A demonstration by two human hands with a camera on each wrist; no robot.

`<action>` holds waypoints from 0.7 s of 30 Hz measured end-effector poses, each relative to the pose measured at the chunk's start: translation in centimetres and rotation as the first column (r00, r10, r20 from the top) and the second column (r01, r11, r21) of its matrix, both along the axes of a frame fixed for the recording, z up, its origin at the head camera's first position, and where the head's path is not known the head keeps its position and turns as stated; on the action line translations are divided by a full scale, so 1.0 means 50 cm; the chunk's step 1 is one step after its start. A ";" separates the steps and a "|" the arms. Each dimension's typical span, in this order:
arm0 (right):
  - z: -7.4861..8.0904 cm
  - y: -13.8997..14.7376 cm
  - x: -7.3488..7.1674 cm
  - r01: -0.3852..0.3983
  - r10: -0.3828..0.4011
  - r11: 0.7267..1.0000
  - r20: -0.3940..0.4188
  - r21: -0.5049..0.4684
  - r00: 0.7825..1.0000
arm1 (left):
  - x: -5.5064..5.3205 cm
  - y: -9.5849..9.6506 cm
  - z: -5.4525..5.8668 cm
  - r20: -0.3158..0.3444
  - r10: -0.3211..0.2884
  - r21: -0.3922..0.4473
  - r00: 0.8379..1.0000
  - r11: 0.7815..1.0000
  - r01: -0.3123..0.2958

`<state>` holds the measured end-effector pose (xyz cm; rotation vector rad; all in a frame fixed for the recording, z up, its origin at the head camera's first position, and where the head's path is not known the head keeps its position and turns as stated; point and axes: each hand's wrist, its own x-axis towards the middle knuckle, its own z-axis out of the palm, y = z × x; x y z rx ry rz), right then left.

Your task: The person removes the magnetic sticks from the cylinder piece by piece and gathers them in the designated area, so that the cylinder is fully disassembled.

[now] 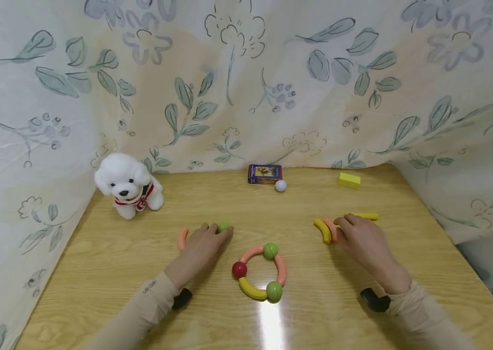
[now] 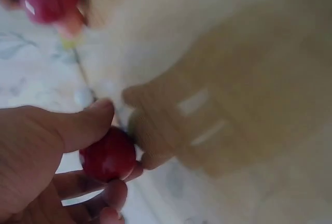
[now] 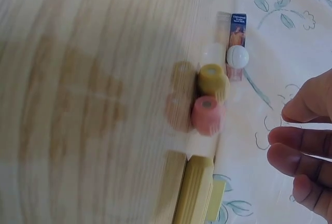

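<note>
In the left wrist view my left hand [image 2: 46, 151] pinches a small ball [image 2: 109, 155] between thumb and fingers, its visible side red. The head view shows the left hand [image 1: 200, 250] low over the table with a green ball [image 1: 223, 227] at its fingertips; a curved pink stick [image 1: 182, 238] lies beside it. My right hand [image 1: 366, 245] is over the table, fingertips right beside a curved pink stick [image 1: 330, 229] and a curved yellow stick [image 1: 323, 231]. Its fingers [image 3: 285, 156] are loosely bent with nothing between them. Behind it lies a straight yellow stick [image 1: 366, 216].
Between the hands lies a ring [image 1: 252, 292] of curved pink and yellow sticks joined by green and red balls. At the back are a white plush dog [image 1: 126, 182], a small dark card box [image 1: 265, 174], a white ball [image 1: 280, 185] and a yellow block [image 1: 349, 181]. Floral cloth [image 1: 246, 112] hangs behind the table.
</note>
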<state>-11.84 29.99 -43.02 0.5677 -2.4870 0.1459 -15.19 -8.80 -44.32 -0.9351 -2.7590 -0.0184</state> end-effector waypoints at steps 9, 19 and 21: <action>-0.010 -0.055 0.000 -0.094 0.094 0.995 0.007 0.014 0.996 | -0.086 0.037 -0.008 -0.035 0.042 -0.055 0.999 0.998 -0.044; -0.025 -0.143 0.019 -0.257 0.264 0.964 0.171 -0.064 0.949 | -0.029 0.026 0.026 0.045 0.080 0.125 0.996 0.989 -0.085; -0.028 -0.161 0.019 -0.287 0.303 0.952 0.207 -0.104 0.930 | -0.001 0.029 0.031 0.150 0.032 0.233 0.988 0.970 -0.067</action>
